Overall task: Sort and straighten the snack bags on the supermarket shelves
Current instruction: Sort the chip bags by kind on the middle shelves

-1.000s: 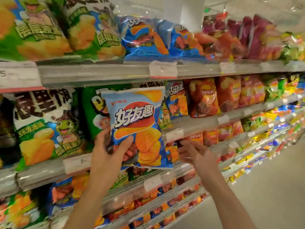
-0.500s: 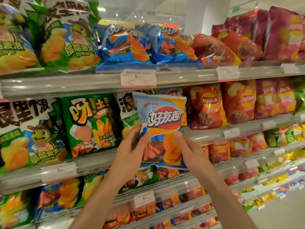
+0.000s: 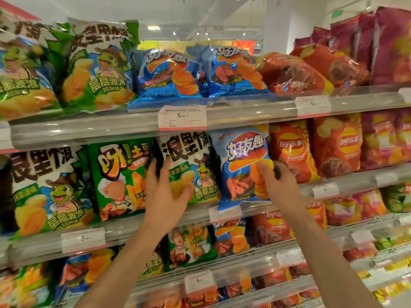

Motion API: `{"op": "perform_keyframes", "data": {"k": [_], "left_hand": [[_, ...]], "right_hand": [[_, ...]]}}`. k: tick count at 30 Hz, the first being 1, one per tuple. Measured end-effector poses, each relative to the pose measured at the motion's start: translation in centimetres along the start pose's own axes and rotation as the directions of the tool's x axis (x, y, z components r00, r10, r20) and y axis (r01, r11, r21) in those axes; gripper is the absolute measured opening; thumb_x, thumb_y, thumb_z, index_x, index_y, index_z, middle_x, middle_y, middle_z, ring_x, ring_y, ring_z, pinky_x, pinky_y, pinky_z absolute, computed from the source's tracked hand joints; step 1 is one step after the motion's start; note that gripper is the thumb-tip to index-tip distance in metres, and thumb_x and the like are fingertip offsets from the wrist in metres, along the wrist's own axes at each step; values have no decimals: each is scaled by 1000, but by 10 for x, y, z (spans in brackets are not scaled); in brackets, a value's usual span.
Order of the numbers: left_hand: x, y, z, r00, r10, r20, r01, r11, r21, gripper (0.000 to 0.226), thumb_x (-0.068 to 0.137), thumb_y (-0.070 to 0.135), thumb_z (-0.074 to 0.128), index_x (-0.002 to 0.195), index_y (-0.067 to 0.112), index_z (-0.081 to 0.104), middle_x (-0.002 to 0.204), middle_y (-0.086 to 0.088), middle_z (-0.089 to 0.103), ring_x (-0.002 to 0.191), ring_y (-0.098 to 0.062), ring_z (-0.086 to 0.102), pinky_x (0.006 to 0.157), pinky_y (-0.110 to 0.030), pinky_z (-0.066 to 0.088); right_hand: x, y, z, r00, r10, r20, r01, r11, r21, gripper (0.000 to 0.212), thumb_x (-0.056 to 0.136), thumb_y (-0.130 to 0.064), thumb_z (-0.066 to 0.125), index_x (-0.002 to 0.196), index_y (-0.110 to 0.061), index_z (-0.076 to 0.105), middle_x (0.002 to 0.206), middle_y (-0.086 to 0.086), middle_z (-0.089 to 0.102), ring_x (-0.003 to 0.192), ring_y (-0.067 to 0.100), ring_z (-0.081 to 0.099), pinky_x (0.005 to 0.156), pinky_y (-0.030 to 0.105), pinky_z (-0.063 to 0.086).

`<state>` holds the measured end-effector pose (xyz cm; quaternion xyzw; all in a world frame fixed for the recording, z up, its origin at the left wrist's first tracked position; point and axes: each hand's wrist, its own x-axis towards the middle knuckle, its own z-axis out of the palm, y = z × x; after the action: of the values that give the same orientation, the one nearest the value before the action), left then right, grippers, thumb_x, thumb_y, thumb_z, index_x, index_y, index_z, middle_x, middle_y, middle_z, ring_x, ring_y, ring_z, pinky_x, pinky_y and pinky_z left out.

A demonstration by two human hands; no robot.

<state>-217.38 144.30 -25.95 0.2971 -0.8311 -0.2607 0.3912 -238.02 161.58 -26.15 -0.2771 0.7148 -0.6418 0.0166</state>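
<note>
A blue chip bag (image 3: pixel 241 156) stands upright on the middle shelf (image 3: pixel 355 183), between a white-and-green frog bag (image 3: pixel 189 156) and orange Lay's bags (image 3: pixel 293 150). My right hand (image 3: pixel 278 181) grips the blue bag's right side, thumb on its front. My left hand (image 3: pixel 165 192) holds the frog bag, fingers curled round its left edge and thumb across its lower front. More blue bags (image 3: pixel 169 76) of the same kind lie on the top shelf.
A green fries bag (image 3: pixel 120 176) and another frog bag (image 3: pixel 46 190) stand left of my hands. Price tags (image 3: pixel 182 117) hang on the shelf rails. Lower shelves hold more snack bags. An aisle floor shows at the lower right.
The blue bag moved right and back onto the middle shelf. My left hand left it and took the frog bag beside it; my right hand stays on the blue bag.
</note>
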Motion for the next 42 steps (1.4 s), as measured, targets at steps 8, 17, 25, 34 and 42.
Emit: {"op": "perform_keyframes", "data": {"k": [8, 17, 25, 34, 42], "left_hand": [[11, 1, 18, 994, -43, 102, 48, 998, -45, 98, 85, 60, 70, 160, 45, 10, 170, 4, -13, 158, -24, 9, 118, -48, 32], [13, -10, 27, 997, -49, 57, 52, 998, -45, 95, 82, 67, 69, 155, 55, 11, 170, 1, 4, 153, -32, 25, 110, -58, 40], [15, -14, 24, 995, -59, 85, 63, 997, -45, 98, 80, 70, 66, 157, 52, 8, 169, 2, 5, 152, -32, 28, 112, -57, 41], [13, -12, 21, 991, -44, 125, 55, 995, -87, 101, 78, 70, 68, 158, 49, 10, 167, 2, 8, 153, -28, 26, 118, -53, 37], [13, -13, 8, 993, -57, 105, 81, 969, -234, 84, 96, 46, 64, 160, 40, 11, 165, 7, 26, 150, -13, 29, 120, -34, 26]], "right_hand": [[41, 14, 34, 995, -67, -70, 59, 992, -115, 45, 106, -49, 43, 129, -11, 55, 100, -1, 66, 91, 19, 67, 70, 24, 51], [1, 26, 55, 949, -314, 16, 301, 890, -343, 88, 94, -69, 47, 164, -28, 13, 171, 11, 8, 157, 26, 9, 123, 44, 21], [22, 41, 44, 928, -372, 24, 331, 791, -514, 84, 96, -61, 54, 162, -21, 22, 168, 22, 17, 154, 40, 21, 117, 61, 34], [10, 42, 46, 960, -270, 76, 270, 815, -513, 91, 91, -73, 42, 164, -27, 13, 171, 12, 11, 158, 32, 10, 125, 57, 17], [0, -9, 17, 945, -312, -95, 265, 904, -334, 35, 96, -36, 68, 124, -17, 63, 128, 5, 58, 112, 21, 60, 98, 44, 51]]}}
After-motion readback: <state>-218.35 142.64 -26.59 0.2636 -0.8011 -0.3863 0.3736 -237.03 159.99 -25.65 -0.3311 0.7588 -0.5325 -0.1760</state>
